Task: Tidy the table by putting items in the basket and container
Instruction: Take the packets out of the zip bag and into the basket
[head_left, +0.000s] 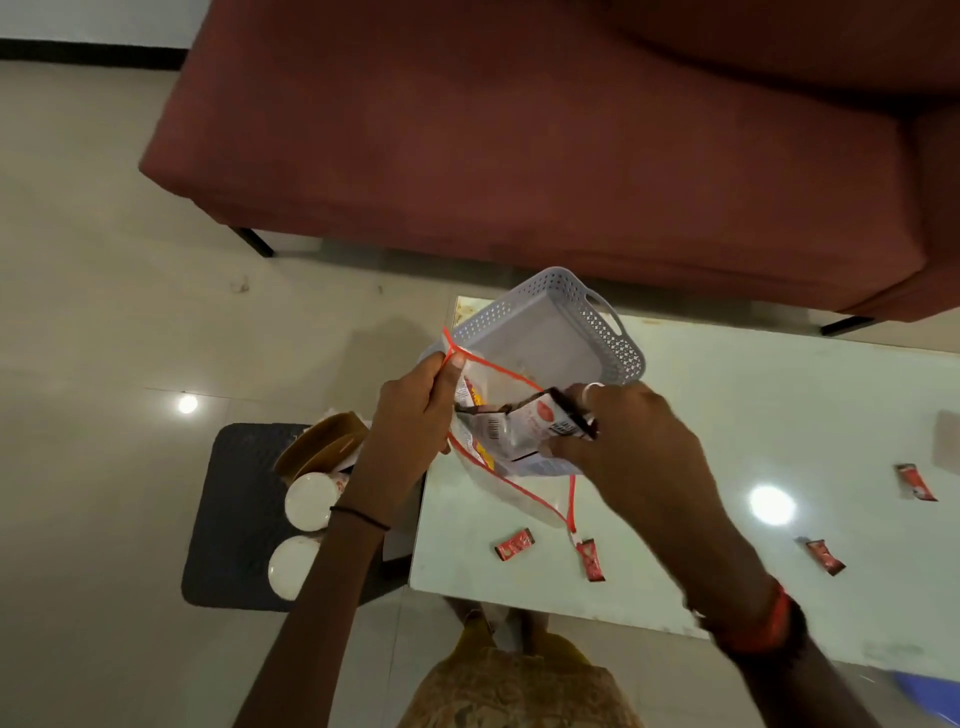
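Perforated grey basket (613, 332) behind crinkly clear zip-bag (524, 488)

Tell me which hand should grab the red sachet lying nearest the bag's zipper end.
Right. The right hand only holds packets at the bag mouth, and the sachet lies just below it. The left hand is pinching the bag open, farther away.

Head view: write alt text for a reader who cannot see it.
Over a glossy white table, the left hand holds open a clear red-edged zip bag while the right hand pushes in a white packet. An empty grey perforated plastic basket sits behind; four small red sachets lie scattered.
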